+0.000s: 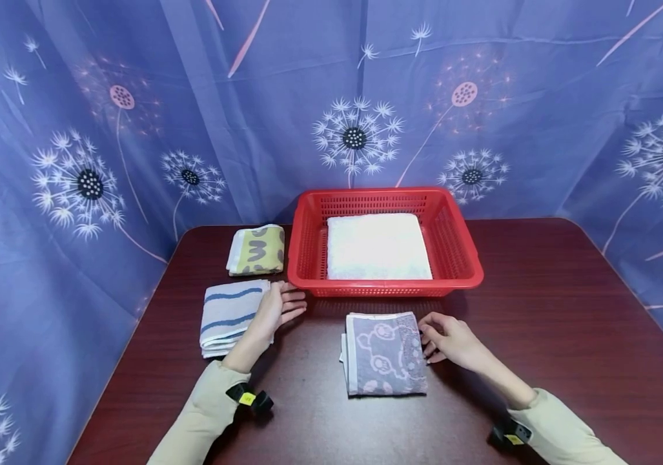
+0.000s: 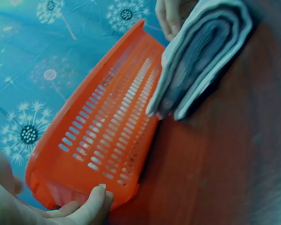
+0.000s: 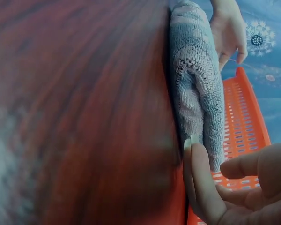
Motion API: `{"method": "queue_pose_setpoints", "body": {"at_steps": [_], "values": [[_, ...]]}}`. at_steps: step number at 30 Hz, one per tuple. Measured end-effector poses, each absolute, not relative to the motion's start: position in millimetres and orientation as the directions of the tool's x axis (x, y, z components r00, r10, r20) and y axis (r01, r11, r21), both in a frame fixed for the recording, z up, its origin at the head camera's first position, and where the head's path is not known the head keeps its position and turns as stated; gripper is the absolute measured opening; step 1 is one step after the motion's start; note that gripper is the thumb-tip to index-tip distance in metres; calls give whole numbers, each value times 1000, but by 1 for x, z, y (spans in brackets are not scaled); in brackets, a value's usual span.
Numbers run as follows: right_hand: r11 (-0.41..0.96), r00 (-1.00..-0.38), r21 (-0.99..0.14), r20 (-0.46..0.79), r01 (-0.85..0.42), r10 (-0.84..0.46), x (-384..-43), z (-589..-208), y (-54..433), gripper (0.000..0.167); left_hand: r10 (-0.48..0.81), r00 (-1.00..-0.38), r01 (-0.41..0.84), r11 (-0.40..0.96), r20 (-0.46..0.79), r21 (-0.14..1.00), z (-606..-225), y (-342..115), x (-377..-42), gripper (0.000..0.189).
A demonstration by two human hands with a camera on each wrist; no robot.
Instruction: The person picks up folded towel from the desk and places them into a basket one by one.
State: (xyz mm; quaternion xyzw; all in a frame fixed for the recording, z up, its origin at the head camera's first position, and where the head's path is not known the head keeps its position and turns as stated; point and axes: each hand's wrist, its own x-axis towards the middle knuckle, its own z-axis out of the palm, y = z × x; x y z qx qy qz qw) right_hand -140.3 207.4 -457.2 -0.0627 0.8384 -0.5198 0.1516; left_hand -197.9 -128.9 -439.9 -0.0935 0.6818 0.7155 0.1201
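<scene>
The left hand (image 1: 276,305) is pointing straight fingers by the basket (image 1: 377,285), while the right hand (image 1: 452,338) is resting loose, unclenched fingers at the purple towel (image 1: 386,355) between both.

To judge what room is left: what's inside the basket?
A white cloth lies in the basket, with space at its right. Anything beneath the cloth is covered and can't be seen.
</scene>
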Motion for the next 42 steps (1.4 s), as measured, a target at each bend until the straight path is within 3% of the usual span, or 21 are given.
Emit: {"method": "queue_pose_setpoints", "body": {"at_steps": [10, 19, 37, 42], "values": [[517, -965, -855, -169, 42, -201, -135, -458, 201, 17, 142, -941, -294, 104, -307, 950, -462, -110, -181, 36], [592, -975, -805, -152, 29, -159, -131, -458, 195, 18, 281, -907, -295, 109, -314, 949, -466, -99, -170, 41], [611, -978, -788, -178, 77, -106, -128, -459, 180, 20, 350, -871, -332, 99, -345, 938, -469, -85, -161, 38], [579, -977, -811, -177, 79, -116, -126, -459, 177, 21, 377, -872, -285, 128, -312, 950, -471, -80, -160, 38]]}}
